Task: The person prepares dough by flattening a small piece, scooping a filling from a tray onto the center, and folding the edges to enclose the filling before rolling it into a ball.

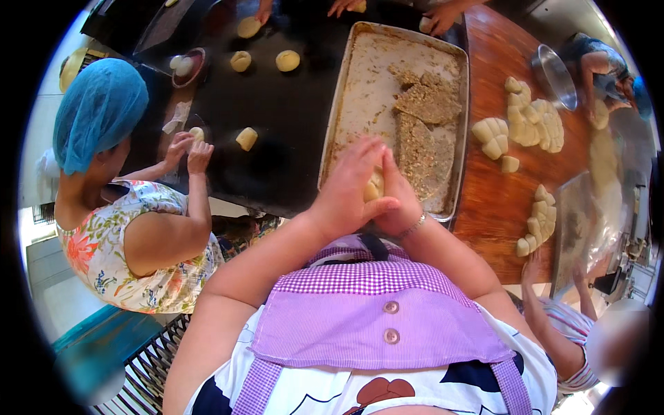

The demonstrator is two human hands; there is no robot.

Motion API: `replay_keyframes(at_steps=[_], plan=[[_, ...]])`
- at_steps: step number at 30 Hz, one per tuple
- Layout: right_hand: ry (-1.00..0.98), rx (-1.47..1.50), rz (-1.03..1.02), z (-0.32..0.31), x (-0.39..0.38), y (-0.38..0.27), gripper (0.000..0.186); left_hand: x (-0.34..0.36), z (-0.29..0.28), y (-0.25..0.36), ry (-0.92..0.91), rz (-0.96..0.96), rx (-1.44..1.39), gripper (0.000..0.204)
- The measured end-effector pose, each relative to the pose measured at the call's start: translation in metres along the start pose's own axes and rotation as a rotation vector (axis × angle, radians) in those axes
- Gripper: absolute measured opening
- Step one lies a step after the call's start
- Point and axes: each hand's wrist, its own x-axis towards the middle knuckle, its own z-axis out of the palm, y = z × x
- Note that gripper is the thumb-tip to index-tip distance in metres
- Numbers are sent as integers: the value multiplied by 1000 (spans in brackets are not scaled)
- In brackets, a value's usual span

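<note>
My left hand (349, 190) and my right hand (401, 197) are pressed together around a pale ball of dough (375, 185), which is partly hidden between my fingers. They are over the lower part of a metal baking tray (366, 62). In that tray, a crumbly brown filling (425, 159) lies in flattened patches on the right side. To the left of the tray, several dough pieces (288, 60) sit apart on a black tabletop (290, 111).
Dough clusters (524, 121) and a steel bowl (553, 76) rest on a wooden table (484, 214). A co-worker in a blue hairnet (138, 242) handles dough on the left. Other workers' hands (440, 17) reach in at the top; more people (553, 332) are on the right.
</note>
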Motion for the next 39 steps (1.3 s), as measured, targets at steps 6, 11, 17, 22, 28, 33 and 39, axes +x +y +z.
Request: replay_keyframes(at_steps=[6,11,17,22,28,33,39], plan=[[-60,711,414,4,3,22,75,-18,16,-17,216,68,-161,23],[-114,870,619,-3,12,15,76,-13,0,-32,33,248,-108,44],[-65,203,96,14,33,53,60,-8,4,-39,204,21,152,58],[-10,475,112,23,22,48,66,-25,21,-55,318,-104,-144,35],[172,323,350,-1,25,63,73,7,-2,-85,600,-520,-488,33],[599,-200,-14,-142,3,71,42,60,-118,-174,761,-285,10,43],[966,-1211,275,-345,-47,70,96,73,-131,-211,414,-128,755,50]])
